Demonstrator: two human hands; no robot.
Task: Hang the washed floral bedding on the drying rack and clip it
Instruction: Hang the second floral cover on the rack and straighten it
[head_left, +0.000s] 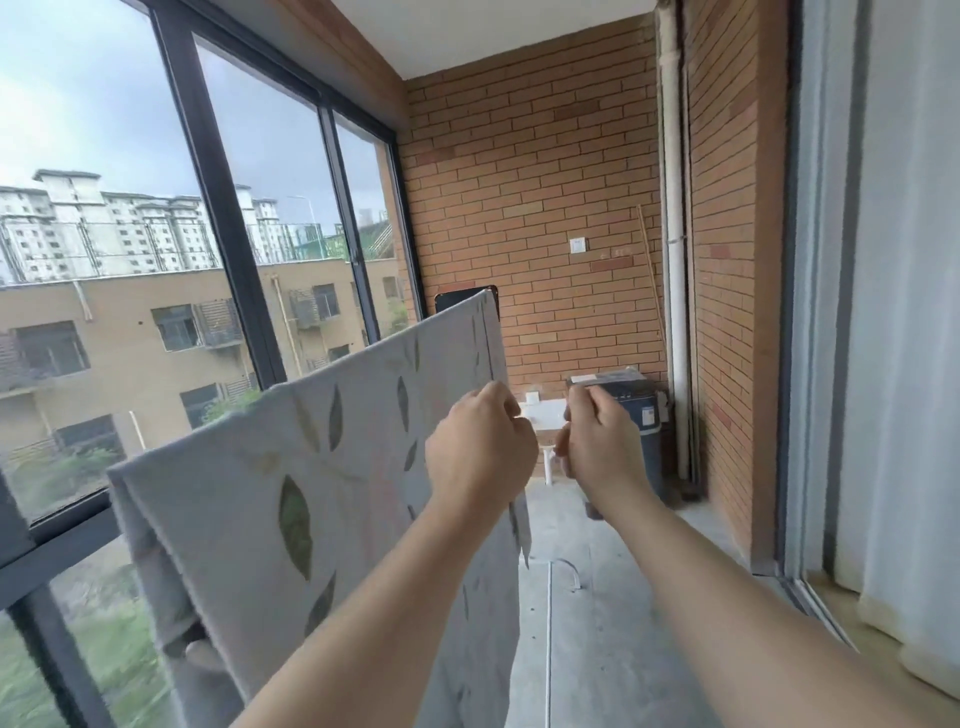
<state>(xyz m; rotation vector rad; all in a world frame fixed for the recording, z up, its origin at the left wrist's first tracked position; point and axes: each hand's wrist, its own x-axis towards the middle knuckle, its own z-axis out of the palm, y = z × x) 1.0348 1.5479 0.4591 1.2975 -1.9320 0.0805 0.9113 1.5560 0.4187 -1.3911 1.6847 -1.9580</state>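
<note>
Left hand (480, 447) grip clamped on the right edge of the draped floral bedding (311, 467). Right hand (597, 441) curled just beside; cannot tell what its grip holds.

Soft overcast daylight from window (270, 208); slight motion blur; wide-angle edge bending.

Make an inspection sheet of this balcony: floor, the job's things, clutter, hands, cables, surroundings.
Surface: bare concrete floor.
Job's things: bedding draped over a hidden support; no clip seen.
Clutter: dark washer against the brick wall.
Hands: left hand pinches the bedding's right edge; right hand curled beside it, contents unclear.
Cables: white cord along the floor.
Surroundings: windows on the left, curtain on the right.
</note>
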